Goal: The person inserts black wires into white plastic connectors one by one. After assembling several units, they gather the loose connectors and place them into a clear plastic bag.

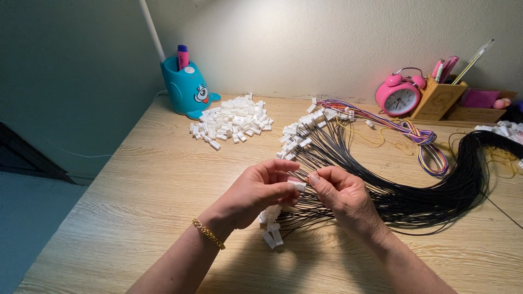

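Note:
My left hand (256, 193) pinches a small white plastic connector (297, 185) between thumb and fingers. My right hand (342, 198) meets it there, fingertips closed on a thin black wire at the connector's end. A thick bundle of black wires (430, 196) sweeps from under my hands to the right. Several wires with white connectors fitted lie below my hands (271, 226) and fan out behind them (302, 133). A gold bracelet (208, 233) sits on my left wrist.
A heap of loose white connectors (231, 122) lies at the back left of the wooden table (147, 190). Behind it stands a blue penguin-shaped pen holder (188, 87). Coloured wires (419, 139), a pink alarm clock (399, 97) and a wooden organiser (438, 98) are at the back right.

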